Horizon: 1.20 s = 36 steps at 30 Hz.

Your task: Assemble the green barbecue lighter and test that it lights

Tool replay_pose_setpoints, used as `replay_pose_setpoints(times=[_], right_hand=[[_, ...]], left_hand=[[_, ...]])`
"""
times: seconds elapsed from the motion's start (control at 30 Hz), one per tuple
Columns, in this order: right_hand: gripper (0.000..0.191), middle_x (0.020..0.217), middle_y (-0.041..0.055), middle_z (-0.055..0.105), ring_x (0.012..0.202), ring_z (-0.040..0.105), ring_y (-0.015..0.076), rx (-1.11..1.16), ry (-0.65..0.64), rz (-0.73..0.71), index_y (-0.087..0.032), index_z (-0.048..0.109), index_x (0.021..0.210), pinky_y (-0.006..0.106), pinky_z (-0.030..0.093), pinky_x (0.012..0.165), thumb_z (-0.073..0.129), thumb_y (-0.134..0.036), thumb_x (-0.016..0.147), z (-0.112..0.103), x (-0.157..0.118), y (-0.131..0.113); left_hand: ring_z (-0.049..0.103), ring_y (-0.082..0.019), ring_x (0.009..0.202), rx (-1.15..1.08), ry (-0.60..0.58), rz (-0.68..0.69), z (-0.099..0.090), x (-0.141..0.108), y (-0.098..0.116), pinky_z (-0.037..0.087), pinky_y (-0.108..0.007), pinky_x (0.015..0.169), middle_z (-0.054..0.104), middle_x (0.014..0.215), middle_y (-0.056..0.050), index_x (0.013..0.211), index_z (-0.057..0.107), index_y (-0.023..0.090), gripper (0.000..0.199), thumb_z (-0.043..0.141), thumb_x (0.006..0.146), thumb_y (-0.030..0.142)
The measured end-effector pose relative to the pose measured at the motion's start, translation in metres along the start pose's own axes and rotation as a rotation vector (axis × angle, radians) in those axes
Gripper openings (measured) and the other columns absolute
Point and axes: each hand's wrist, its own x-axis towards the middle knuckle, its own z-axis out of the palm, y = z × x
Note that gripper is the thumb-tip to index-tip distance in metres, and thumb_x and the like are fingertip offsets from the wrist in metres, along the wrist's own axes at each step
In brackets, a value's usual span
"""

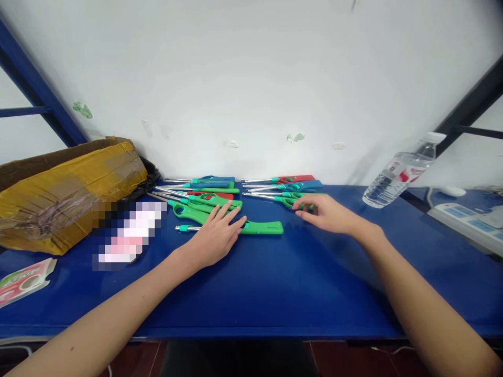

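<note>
Left hand: the left hand (214, 238) lay flat and unclenched on the blue table (275, 283), fingers spread over a green long-necked lighter (259, 228) lying alone nearest the person, covering its middle but not closed round it.
Right hand: the right hand (328, 213) hovered with fingers loose, their tips touching a green lighter handle (293, 203) at the near edge of the right-hand group; nothing was grasped.
Handling: these lighters looked light and stiff (plastic handle, thin metal tube), probably a little slick; the thick handle seemed the place to take hold, not the tube.
Further back: a pile of lighters (200, 192), green, blue and red, lay near the wall.
Sides: a taped cardboard box (66, 193) stood left, a water bottle (396, 178) right.
</note>
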Motion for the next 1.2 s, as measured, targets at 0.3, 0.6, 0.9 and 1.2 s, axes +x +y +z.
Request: replay_pose_setpoints(times=[0.3, 0.6, 0.9, 1.2], right_hand=[[0.023, 0.086, 0.0055, 0.076, 0.071, 0.068, 0.0236, -0.077, -0.152, 0.164, -0.022, 0.071, 0.087, 0.034, 0.051, 0.064, 0.071, -0.040, 0.072, -0.024, -0.009, 0.029], [0.015, 0.084, 0.0060, 0.075, 0.070, 0.066, 0.0236, -0.076, -0.208, 0.147, -0.022, 0.072, 0.083, 0.035, 0.050, 0.063, 0.066, -0.034, 0.077, -0.009, -0.007, 0.033], [0.035, 0.095, 0.0081, 0.070, 0.088, 0.063, 0.0229, 0.454, 0.129, 0.067, -0.023, 0.053, 0.103, 0.039, 0.051, 0.083, 0.049, -0.056, 0.093, -0.003, -0.001, -0.021], [0.034, 0.074, 0.0017, 0.045, 0.070, 0.056, 0.0217, 1.008, 0.409, 0.123, -0.030, 0.048, 0.098, 0.039, 0.052, 0.070, 0.037, -0.061, 0.092, 0.031, 0.017, -0.048]], left_hand=[[0.030, -0.036, 0.146, -0.013, 0.017, 0.011, 0.000, 0.000, -0.001, 0.032, -0.058, 0.116, 0.048, 0.148, -0.016, 0.140, 0.055, 0.015, 0.042, 0.035, 0.103, 0.023], [0.031, -0.035, 0.146, -0.037, 0.044, -0.001, 0.003, 0.000, -0.001, 0.032, -0.057, 0.117, 0.049, 0.148, -0.016, 0.139, 0.056, 0.016, 0.042, 0.036, 0.103, 0.024], [0.031, -0.035, 0.146, -0.049, 0.053, 0.005, 0.002, 0.000, 0.001, 0.031, -0.057, 0.117, 0.050, 0.147, -0.017, 0.139, 0.056, 0.016, 0.042, 0.035, 0.103, 0.023], [0.032, -0.036, 0.145, -0.052, 0.035, 0.007, 0.001, 0.000, 0.003, 0.033, -0.059, 0.115, 0.052, 0.145, -0.016, 0.140, 0.055, 0.016, 0.043, 0.033, 0.103, 0.024]])
